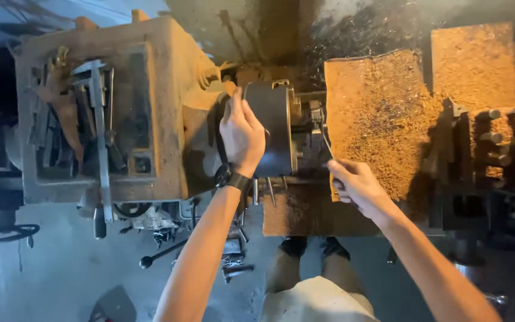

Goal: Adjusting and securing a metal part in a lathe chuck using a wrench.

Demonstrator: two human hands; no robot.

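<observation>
Single head-worn view, looking steeply down from close above onto rusty, chip-covered metal lathe; own legs visible below.
</observation>
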